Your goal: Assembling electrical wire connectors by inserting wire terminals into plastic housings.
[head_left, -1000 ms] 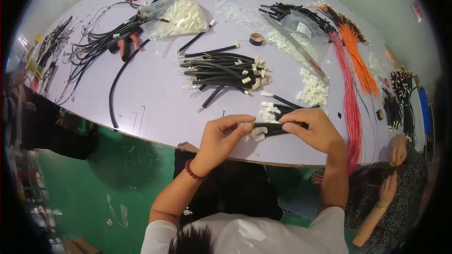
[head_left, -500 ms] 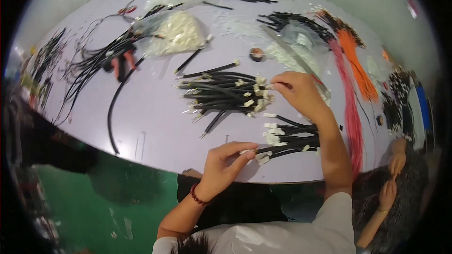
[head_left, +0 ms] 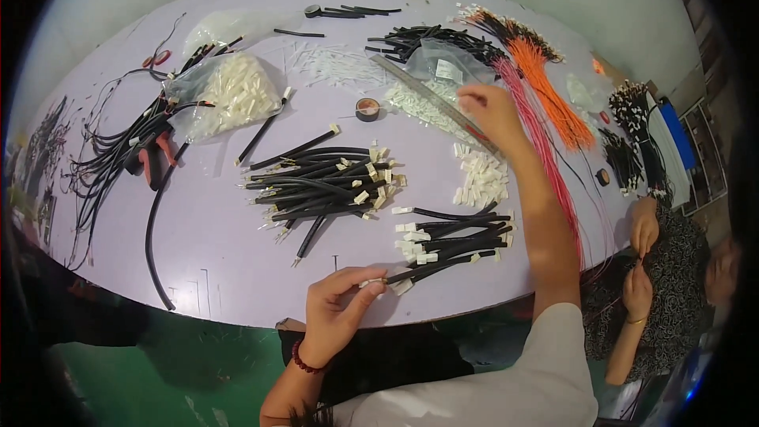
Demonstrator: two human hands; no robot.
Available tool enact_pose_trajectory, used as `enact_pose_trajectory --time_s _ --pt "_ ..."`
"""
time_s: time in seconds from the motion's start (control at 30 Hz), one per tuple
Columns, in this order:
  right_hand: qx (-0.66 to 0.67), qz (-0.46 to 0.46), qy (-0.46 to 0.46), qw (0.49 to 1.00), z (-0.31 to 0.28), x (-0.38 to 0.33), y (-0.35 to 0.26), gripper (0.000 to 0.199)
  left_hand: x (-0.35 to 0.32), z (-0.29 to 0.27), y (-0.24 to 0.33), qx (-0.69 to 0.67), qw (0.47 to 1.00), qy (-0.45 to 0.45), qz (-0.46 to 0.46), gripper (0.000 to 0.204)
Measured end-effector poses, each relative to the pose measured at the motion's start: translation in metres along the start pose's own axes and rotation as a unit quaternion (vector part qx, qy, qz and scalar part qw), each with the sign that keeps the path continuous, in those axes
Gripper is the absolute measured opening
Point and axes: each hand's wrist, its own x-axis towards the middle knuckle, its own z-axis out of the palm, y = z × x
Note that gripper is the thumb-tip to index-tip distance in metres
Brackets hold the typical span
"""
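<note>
My left hand (head_left: 336, 308) pinches the end of a short black cable (head_left: 411, 272) at the table's near edge. That cable lies along the front of a bundle of black cables (head_left: 458, 241) with white connectors on their ends. My right hand (head_left: 496, 115) is raised beside a steel ruler (head_left: 431, 95) and a heap of small white pieces (head_left: 407, 107). Its fingers are curled together, and whatever lies between them is hidden. Nearer than that hand lies a pile of loose white connectors (head_left: 481, 180). A larger bundle of black cables (head_left: 316, 182) with white connectors sits left of centre.
A clear bag of white connectors (head_left: 237, 95) and a red-and-black hand tool (head_left: 154, 160) occupy the left. A tape roll (head_left: 368, 109) sits mid-table. Orange wires (head_left: 545, 91) and pink wires (head_left: 545, 182) run down the right. Another person's hands (head_left: 639, 269) work at the far right.
My right hand has moved away from the larger cable bundle, toward the ruler and heap of white pieces. My left hand keeps its pinch on the cable. The view has shifted to the right.
</note>
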Motion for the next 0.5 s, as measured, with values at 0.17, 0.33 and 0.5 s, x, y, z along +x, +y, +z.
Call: enact_pose_trajectory --time_s 0.17,0.33,0.5 --pt "-0.02 0.002 0.1 0.995 -0.003 0.045 0.037 0.017 -0.001 -0.004 0.001 0.016 1.0 0.004 -0.002 0.018" --pt "-0.003 -0.02 0.113 0.993 -0.001 0.057 0.044 0.015 -0.001 -0.001 0.002 -0.042 0.999 0.013 -0.021 0.018" --pt "-0.023 -0.02 0.057 0.998 0.011 0.054 0.014 0.019 0.001 -0.001 0.004 -0.036 0.999 0.008 -0.02 0.018"
